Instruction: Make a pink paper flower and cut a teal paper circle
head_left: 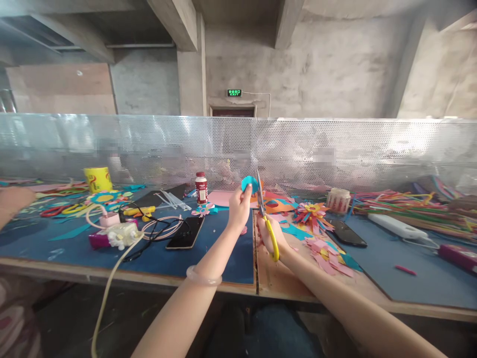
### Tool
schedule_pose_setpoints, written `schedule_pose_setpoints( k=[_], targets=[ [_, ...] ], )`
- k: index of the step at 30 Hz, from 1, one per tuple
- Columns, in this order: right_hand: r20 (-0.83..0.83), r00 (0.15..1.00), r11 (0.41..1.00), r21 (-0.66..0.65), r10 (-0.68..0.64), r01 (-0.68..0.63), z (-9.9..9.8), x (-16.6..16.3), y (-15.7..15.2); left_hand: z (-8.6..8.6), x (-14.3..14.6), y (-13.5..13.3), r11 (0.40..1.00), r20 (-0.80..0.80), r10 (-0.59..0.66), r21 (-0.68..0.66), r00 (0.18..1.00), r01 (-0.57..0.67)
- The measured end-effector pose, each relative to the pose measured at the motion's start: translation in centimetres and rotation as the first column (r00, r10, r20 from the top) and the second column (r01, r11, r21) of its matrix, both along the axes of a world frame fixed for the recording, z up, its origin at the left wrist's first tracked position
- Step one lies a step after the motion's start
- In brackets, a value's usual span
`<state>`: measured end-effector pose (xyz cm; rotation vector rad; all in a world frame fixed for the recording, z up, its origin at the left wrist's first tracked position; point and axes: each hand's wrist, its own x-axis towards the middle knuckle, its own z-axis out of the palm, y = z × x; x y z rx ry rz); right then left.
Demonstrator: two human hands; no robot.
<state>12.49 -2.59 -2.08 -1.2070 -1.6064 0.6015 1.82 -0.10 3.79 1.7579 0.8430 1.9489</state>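
Note:
My left hand (239,208) is raised above the table and pinches a small round piece of turquoise paper (248,184) at its lower edge. My right hand (271,234) grips yellow-handled scissors (263,213), blades pointing up, right beside the paper piece. A pale bangle sits on my left wrist. Both hands hover over the seam between the blue mat (219,248) and the bare wooden board (278,278).
A black phone (185,232), cables and a white power strip (122,234) lie left. A small red-capped bottle (201,187), a paper flower (311,213), pink scraps (328,256), another phone (346,232) and coloured strips (410,206) lie around. Another person's hand (13,201) is at far left. A perforated metal screen (335,149) backs the table.

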Motion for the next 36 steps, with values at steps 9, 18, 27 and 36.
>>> schedule_pose_setpoints(
  k=[9, 18, 27, 36],
  targets=[
    [0.045, 0.998, 0.995, 0.095, -0.032, 0.028, -0.5, 0.3, 0.6, 0.2, -0.1, 0.0, 0.999, 0.0, -0.04, -0.018, 0.999, 0.04],
    [0.049, 0.996, 0.983, 0.171, -0.069, 0.06, 0.4, 0.5, 0.0, 0.1, -0.3, 0.1, 0.997, 0.009, -0.066, -0.026, 0.998, 0.067],
    [0.007, 1.0, 0.998, 0.066, -0.007, 0.006, 0.2, 0.4, 0.3, -0.2, -0.5, 0.9, 0.996, 0.002, -0.088, -0.018, 0.996, 0.088],
    [0.008, 0.998, 0.996, 0.066, 0.057, -0.057, 0.0, 0.5, 0.8, -0.4, -0.7, 1.1, 0.997, -0.049, -0.076, 0.016, 0.996, 0.077]
  ],
)
